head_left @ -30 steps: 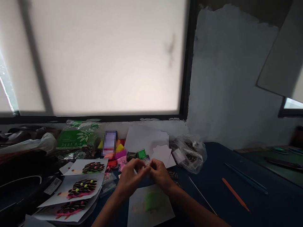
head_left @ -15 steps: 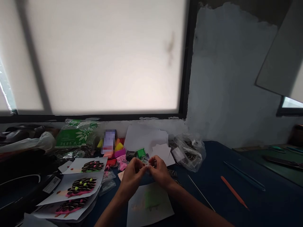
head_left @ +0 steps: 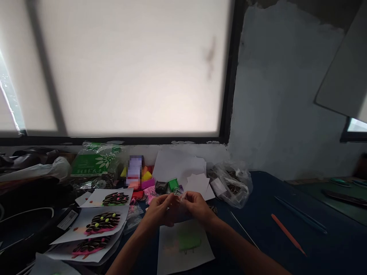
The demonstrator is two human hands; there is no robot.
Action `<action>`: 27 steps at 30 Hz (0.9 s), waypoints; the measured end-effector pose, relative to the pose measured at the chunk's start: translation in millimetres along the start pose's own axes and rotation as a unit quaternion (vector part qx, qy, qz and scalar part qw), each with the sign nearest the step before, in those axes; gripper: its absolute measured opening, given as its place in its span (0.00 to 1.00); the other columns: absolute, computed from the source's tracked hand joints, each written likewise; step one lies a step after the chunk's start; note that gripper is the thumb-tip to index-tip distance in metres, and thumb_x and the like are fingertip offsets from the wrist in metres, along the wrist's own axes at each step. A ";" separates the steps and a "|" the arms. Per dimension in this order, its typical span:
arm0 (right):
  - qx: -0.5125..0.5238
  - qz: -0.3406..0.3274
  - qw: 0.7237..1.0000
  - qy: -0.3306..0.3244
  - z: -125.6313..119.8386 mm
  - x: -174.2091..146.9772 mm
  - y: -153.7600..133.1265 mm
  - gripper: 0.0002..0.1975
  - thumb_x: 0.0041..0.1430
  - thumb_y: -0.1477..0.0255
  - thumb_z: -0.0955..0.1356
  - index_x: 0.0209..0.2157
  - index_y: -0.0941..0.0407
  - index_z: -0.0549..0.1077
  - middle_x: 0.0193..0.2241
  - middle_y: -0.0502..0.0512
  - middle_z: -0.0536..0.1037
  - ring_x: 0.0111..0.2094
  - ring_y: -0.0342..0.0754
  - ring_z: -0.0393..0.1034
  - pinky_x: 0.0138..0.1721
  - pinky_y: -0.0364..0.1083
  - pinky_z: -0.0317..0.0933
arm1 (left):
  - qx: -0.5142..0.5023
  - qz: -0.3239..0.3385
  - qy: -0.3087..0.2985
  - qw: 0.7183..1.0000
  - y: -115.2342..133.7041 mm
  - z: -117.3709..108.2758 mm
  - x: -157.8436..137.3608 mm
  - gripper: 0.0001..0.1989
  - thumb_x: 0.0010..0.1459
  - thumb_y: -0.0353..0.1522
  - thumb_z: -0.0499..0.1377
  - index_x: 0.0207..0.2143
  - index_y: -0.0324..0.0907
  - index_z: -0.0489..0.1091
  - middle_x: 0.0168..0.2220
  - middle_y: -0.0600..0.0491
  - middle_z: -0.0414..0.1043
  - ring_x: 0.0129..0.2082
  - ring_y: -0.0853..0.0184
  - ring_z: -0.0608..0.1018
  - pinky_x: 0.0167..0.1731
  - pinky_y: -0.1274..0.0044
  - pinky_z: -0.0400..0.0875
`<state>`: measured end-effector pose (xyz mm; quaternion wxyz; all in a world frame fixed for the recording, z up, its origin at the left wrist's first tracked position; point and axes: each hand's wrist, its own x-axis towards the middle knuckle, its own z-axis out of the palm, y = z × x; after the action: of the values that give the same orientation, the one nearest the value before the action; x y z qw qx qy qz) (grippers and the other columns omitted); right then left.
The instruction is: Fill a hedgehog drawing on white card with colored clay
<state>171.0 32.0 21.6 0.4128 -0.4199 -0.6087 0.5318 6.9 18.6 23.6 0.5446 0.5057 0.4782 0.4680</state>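
My left hand [head_left: 161, 211] and my right hand [head_left: 198, 208] are close together above the table, fingertips pinched. Between them is a small, crinkled, clear plastic bag [head_left: 180, 197], partly hidden by the fingers. Below the hands lies a white sheet of paper [head_left: 169, 261] bearing a flat green clay patch [head_left: 189, 243] with small leg-like marks under it. A faint orange smudge shows left of the patch. Just beyond the fingers sits a packet of green clay [head_left: 172, 185], beside a dark packet [head_left: 161, 186].
Finished seed-and-clay hedgehog pictures [head_left: 103, 222] are stacked at left. Behind them stands a green seed bag [head_left: 93, 162]. A clear bag of seeds [head_left: 233, 187] lies right of white paper cards [head_left: 198, 182]. A thin white stick [head_left: 243, 230], an orange tool [head_left: 288, 234] and a blue tool [head_left: 301, 214] lie at right.
My hands have moved slightly apart, and more of the clear plastic shows between the fingertips. My left hand has turned a little. The whole view has shifted slightly.
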 end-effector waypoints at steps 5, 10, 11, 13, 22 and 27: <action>0.029 -0.013 0.999 -0.027 2.2 -2.6 -6.0 0.21 0.47 0.56 0.74 0.26 0.57 0.66 0.21 0.44 0.69 0.19 0.38 0.61 0.21 0.39 0.54 | -0.098 0.005 -0.020 0.995 -2.1 -1.2 -0.4 0.26 0.37 0.48 0.73 0.30 0.38 0.74 0.22 0.56 0.73 0.19 0.71 0.75 0.20 0.81 0.70; 0.027 -0.011 1.000 -0.008 0.5 0.8 -1.7 0.17 0.58 0.59 0.70 0.28 0.58 0.68 0.24 0.46 0.71 0.18 0.36 0.59 0.20 0.38 0.53 | -0.162 0.013 -0.053 0.985 0.9 -9.7 6.6 0.25 0.28 0.41 0.77 0.26 0.36 0.75 0.27 0.49 0.79 0.23 0.68 0.79 0.25 0.79 0.73; 0.026 -0.008 1.000 -0.007 0.4 1.3 -0.2 0.16 0.60 0.60 0.69 0.28 0.58 0.68 0.24 0.46 0.70 0.18 0.37 0.59 0.20 0.38 0.53 | -0.166 0.010 -0.059 0.984 0.5 -11.4 8.1 0.25 0.28 0.40 0.78 0.26 0.36 0.75 0.28 0.48 0.79 0.24 0.67 0.79 0.26 0.78 0.74; 0.023 -0.005 1.000 -0.005 0.9 1.3 1.7 0.17 0.61 0.59 0.69 0.28 0.58 0.68 0.23 0.46 0.70 0.18 0.37 0.59 0.20 0.38 0.54 | -0.167 0.008 -0.075 0.983 -1.6 -13.9 10.1 0.25 0.29 0.39 0.78 0.28 0.36 0.76 0.29 0.48 0.80 0.25 0.66 0.80 0.29 0.77 0.75; 0.009 -0.030 0.999 -0.014 2.9 -5.6 -6.8 0.21 0.50 0.53 0.71 0.25 0.57 0.68 0.23 0.49 0.73 0.21 0.39 0.63 0.22 0.39 0.54 | -0.105 0.018 -0.051 0.993 -13.8 -4.5 7.8 0.25 0.38 0.51 0.71 0.26 0.37 0.76 0.24 0.52 0.76 0.24 0.68 0.77 0.28 0.77 0.74; -0.002 -0.028 1.000 0.006 4.5 -5.0 -4.2 0.20 0.52 0.54 0.69 0.24 0.57 0.66 0.23 0.48 0.71 0.20 0.39 0.61 0.21 0.39 0.54 | -0.082 0.016 -0.015 0.996 -16.7 -1.5 12.5 0.26 0.31 0.51 0.73 0.20 0.37 0.74 0.19 0.53 0.72 0.19 0.68 0.75 0.23 0.77 0.73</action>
<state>168.0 25.6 25.1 0.4299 -0.4069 -0.6188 0.5164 7.2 30.3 6.3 0.5840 0.4736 0.4217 0.5068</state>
